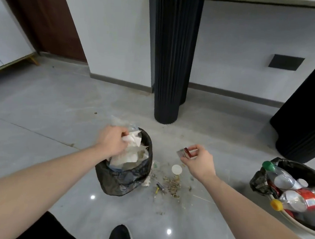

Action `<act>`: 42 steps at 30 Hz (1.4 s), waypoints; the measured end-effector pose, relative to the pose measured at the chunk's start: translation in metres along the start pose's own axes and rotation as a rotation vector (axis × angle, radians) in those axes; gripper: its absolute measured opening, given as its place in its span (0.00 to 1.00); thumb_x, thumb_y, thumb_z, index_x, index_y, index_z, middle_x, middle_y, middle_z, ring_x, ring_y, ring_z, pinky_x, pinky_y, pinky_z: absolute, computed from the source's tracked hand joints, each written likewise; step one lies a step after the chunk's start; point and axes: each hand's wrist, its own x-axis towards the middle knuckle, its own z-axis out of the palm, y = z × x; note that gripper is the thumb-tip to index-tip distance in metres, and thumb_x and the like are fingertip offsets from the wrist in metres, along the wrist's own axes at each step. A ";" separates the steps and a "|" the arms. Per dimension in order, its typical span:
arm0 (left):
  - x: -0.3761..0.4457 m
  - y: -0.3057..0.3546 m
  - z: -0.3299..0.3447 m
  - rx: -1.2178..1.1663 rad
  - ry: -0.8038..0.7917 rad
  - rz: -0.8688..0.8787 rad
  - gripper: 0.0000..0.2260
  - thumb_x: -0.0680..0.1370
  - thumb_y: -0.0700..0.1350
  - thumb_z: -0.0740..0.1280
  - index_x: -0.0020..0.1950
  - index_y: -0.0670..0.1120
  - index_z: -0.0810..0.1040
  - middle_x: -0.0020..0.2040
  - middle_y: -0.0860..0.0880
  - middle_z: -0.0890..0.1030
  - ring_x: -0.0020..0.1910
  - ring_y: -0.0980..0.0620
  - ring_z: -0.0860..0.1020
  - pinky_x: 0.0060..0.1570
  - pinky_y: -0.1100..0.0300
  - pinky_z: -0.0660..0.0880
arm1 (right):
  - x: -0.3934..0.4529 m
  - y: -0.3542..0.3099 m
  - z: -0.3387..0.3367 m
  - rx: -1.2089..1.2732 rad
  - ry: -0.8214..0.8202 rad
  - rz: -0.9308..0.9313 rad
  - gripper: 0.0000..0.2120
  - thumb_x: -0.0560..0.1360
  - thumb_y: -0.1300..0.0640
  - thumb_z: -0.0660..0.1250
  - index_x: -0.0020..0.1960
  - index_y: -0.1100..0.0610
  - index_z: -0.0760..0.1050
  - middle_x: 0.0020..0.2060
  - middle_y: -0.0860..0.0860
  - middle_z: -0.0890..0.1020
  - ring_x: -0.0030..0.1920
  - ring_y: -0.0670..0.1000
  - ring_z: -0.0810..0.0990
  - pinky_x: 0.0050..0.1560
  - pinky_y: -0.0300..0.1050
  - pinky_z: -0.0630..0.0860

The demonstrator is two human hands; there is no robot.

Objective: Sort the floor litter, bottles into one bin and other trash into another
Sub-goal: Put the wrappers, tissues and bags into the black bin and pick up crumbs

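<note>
Red-and-white packet [187,152] (print unreadable) pinched in right hand [200,164]

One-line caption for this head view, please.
Left hand presses tissue into the trash bin; right hand holds a small packet beside the bottle bin.

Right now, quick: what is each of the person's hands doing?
Left hand: grips crumpled white paper over the black-lined trash bin.
Right hand: pinches a small red and white packet.
</note>
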 end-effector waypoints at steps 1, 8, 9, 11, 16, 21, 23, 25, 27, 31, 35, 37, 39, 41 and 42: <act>0.000 -0.010 0.001 0.025 -0.108 -0.020 0.10 0.71 0.48 0.76 0.51 0.56 0.81 0.48 0.54 0.84 0.49 0.50 0.81 0.48 0.54 0.79 | 0.001 -0.017 0.006 0.048 -0.012 -0.003 0.16 0.68 0.49 0.79 0.50 0.50 0.76 0.40 0.45 0.83 0.40 0.47 0.82 0.38 0.42 0.77; 0.011 -0.047 -0.017 -0.157 -0.137 -0.174 0.08 0.75 0.47 0.73 0.51 0.57 0.78 0.50 0.55 0.83 0.49 0.50 0.81 0.49 0.57 0.78 | 0.012 -0.119 0.073 0.313 -0.167 0.010 0.17 0.66 0.54 0.82 0.47 0.52 0.76 0.39 0.47 0.84 0.40 0.47 0.84 0.38 0.34 0.76; 0.012 -0.050 -0.019 -0.192 -0.108 -0.183 0.07 0.76 0.48 0.73 0.50 0.56 0.77 0.48 0.56 0.82 0.48 0.51 0.80 0.46 0.59 0.76 | 0.016 -0.129 0.086 0.332 -0.171 0.011 0.17 0.66 0.54 0.82 0.46 0.51 0.76 0.41 0.48 0.85 0.40 0.46 0.83 0.38 0.34 0.76; 0.013 -0.054 -0.022 -0.241 -0.068 -0.200 0.08 0.76 0.46 0.72 0.53 0.54 0.78 0.47 0.56 0.80 0.46 0.51 0.79 0.44 0.60 0.72 | 0.022 -0.148 0.112 0.350 -0.160 0.003 0.18 0.65 0.54 0.82 0.46 0.51 0.75 0.45 0.50 0.85 0.41 0.46 0.83 0.36 0.33 0.75; 0.015 -0.057 -0.034 -0.323 0.098 -0.253 0.13 0.74 0.44 0.69 0.57 0.55 0.78 0.50 0.57 0.80 0.47 0.51 0.79 0.50 0.56 0.77 | 0.031 -0.163 0.145 0.231 -0.185 -0.049 0.20 0.67 0.49 0.82 0.50 0.51 0.74 0.42 0.46 0.80 0.45 0.50 0.82 0.46 0.46 0.81; 0.008 -0.019 -0.038 -0.299 0.150 -0.107 0.14 0.75 0.44 0.69 0.58 0.56 0.77 0.51 0.59 0.78 0.46 0.55 0.78 0.46 0.56 0.77 | 0.040 -0.124 0.115 -0.050 -0.266 -0.101 0.27 0.70 0.56 0.77 0.67 0.51 0.74 0.60 0.48 0.79 0.58 0.50 0.79 0.54 0.41 0.76; 0.001 0.004 -0.031 -0.279 0.117 -0.007 0.14 0.74 0.44 0.69 0.59 0.56 0.77 0.52 0.58 0.78 0.48 0.56 0.78 0.46 0.56 0.77 | 0.044 -0.093 0.089 -0.082 -0.208 -0.106 0.24 0.71 0.57 0.74 0.66 0.49 0.75 0.63 0.46 0.79 0.57 0.50 0.81 0.56 0.42 0.77; -0.010 0.030 -0.019 -0.220 0.064 0.110 0.15 0.74 0.45 0.69 0.59 0.57 0.78 0.53 0.59 0.77 0.49 0.56 0.78 0.49 0.56 0.78 | 0.045 -0.055 0.065 -0.105 -0.165 -0.071 0.22 0.72 0.59 0.71 0.64 0.48 0.76 0.62 0.44 0.79 0.49 0.49 0.83 0.46 0.39 0.77; -0.024 0.055 0.002 -0.142 -0.016 0.229 0.15 0.73 0.46 0.67 0.59 0.57 0.77 0.54 0.59 0.77 0.52 0.55 0.77 0.51 0.56 0.76 | 0.040 -0.013 0.041 -0.163 -0.154 -0.025 0.20 0.73 0.59 0.70 0.63 0.48 0.76 0.61 0.44 0.79 0.47 0.47 0.83 0.41 0.37 0.74; -0.061 0.090 0.074 0.030 -0.407 0.382 0.15 0.75 0.46 0.68 0.62 0.52 0.76 0.58 0.53 0.74 0.55 0.52 0.76 0.48 0.58 0.72 | 0.029 0.070 0.014 -0.350 -0.183 0.089 0.22 0.71 0.60 0.71 0.64 0.50 0.76 0.63 0.50 0.79 0.53 0.51 0.82 0.55 0.41 0.75; -0.081 0.097 0.154 0.238 -0.696 0.307 0.23 0.73 0.40 0.69 0.68 0.46 0.72 0.66 0.44 0.71 0.62 0.43 0.75 0.61 0.50 0.74 | 0.022 0.126 0.022 -0.435 -0.290 0.190 0.26 0.72 0.54 0.74 0.68 0.51 0.73 0.66 0.53 0.75 0.61 0.55 0.79 0.63 0.44 0.74; -0.084 0.092 0.186 0.201 -0.711 0.186 0.28 0.74 0.42 0.70 0.73 0.45 0.67 0.71 0.44 0.67 0.67 0.42 0.71 0.67 0.49 0.72 | 0.023 0.142 0.033 -0.460 -0.327 0.179 0.26 0.73 0.53 0.72 0.70 0.51 0.72 0.69 0.52 0.72 0.64 0.55 0.77 0.65 0.44 0.73; -0.085 0.085 0.211 0.098 -0.682 0.023 0.31 0.76 0.46 0.70 0.77 0.46 0.63 0.74 0.45 0.64 0.70 0.42 0.68 0.69 0.50 0.70 | 0.031 0.152 0.046 -0.488 -0.355 0.141 0.28 0.73 0.53 0.71 0.72 0.50 0.70 0.72 0.51 0.70 0.67 0.55 0.74 0.68 0.43 0.70; -0.083 0.078 0.230 -0.014 -0.630 -0.138 0.32 0.77 0.49 0.70 0.77 0.47 0.61 0.74 0.46 0.63 0.70 0.44 0.67 0.69 0.51 0.70 | 0.041 0.159 0.061 -0.514 -0.387 0.102 0.32 0.73 0.52 0.71 0.76 0.50 0.66 0.75 0.50 0.66 0.72 0.55 0.69 0.72 0.43 0.65; -0.081 0.073 0.239 -0.059 -0.600 -0.207 0.31 0.77 0.50 0.70 0.77 0.48 0.61 0.74 0.46 0.63 0.70 0.44 0.67 0.69 0.51 0.70 | 0.048 0.160 0.068 -0.525 -0.406 0.087 0.35 0.73 0.50 0.72 0.77 0.50 0.64 0.76 0.50 0.63 0.74 0.55 0.66 0.74 0.44 0.62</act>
